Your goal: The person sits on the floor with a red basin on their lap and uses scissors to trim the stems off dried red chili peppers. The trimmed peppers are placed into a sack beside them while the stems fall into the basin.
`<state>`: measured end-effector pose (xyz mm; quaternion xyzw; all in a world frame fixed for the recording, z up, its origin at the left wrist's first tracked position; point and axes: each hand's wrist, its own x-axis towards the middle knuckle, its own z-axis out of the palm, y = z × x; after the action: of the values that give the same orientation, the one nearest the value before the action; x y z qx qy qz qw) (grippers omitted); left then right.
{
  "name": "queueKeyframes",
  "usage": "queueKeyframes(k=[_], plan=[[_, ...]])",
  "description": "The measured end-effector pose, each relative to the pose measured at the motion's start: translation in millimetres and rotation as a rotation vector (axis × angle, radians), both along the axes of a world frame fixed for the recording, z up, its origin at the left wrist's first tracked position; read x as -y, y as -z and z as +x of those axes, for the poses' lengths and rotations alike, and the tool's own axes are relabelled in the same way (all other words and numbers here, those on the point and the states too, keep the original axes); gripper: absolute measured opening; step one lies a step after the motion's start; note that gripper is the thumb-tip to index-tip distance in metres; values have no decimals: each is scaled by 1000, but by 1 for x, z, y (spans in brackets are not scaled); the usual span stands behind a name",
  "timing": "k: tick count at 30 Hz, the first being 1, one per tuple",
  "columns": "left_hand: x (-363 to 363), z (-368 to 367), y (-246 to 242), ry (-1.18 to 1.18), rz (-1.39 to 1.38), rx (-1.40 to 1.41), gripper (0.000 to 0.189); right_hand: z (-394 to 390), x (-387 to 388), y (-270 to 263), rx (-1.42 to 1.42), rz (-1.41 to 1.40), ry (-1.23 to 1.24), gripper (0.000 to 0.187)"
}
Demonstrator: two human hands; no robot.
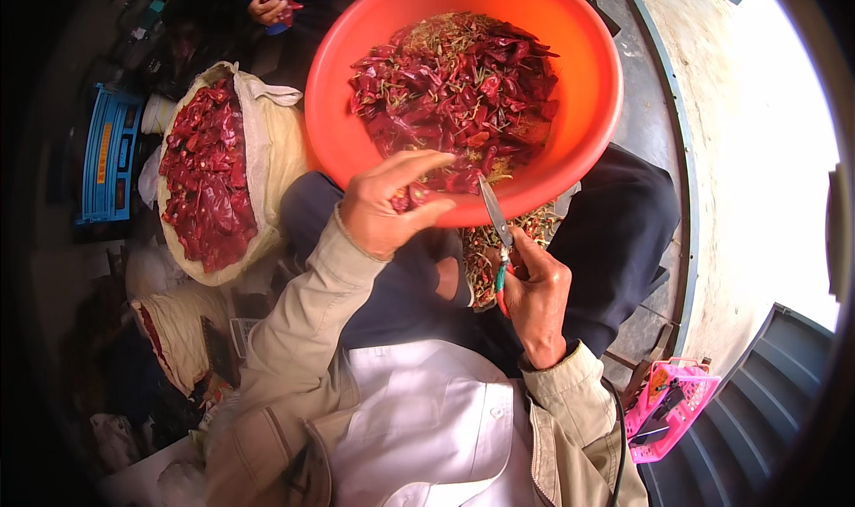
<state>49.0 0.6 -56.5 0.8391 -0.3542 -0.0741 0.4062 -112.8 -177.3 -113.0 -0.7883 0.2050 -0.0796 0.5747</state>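
My left hand (386, 203) is cupped over the near rim of a large orange plastic basin (327, 113), with a few dried red chili pieces (410, 197) in its curl, thumb and fingers spread around them. In my right hand (540, 283) is a pair of scissors (495, 210) with red and green handles. Their blades look closed, and the tips point into the basin beside more chili. Dried red chilies (454, 100) fill the basin's bottom, mixed with yellowish seeds and stems (454, 29).
A pale woven sack (277, 140) full of dried chilies stands at left, near a blue plastic crate (107, 153). Stems and scraps (481, 260) lie below the basin. Another person's hand (267, 9) holds chili at the top. A pink basket (671, 407) sits at lower right.
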Motion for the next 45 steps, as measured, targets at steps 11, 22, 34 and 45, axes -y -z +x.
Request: queueKeyframes(k=[11,22,34,45], plan=[[13,-10,9,40,-44,-34,37,0,-2,-29,-101,576,-72,37],[8,-10,15,26,46,173,28,10,-3,-27,-53,139,-112,35],[6,-17,51,-62,-191,-226,24,11,-7,-18,-346,995,-130,31],[26,-13,65,-212,-462,-1128,25,11,-12,28,-53,1767,-196,34]])
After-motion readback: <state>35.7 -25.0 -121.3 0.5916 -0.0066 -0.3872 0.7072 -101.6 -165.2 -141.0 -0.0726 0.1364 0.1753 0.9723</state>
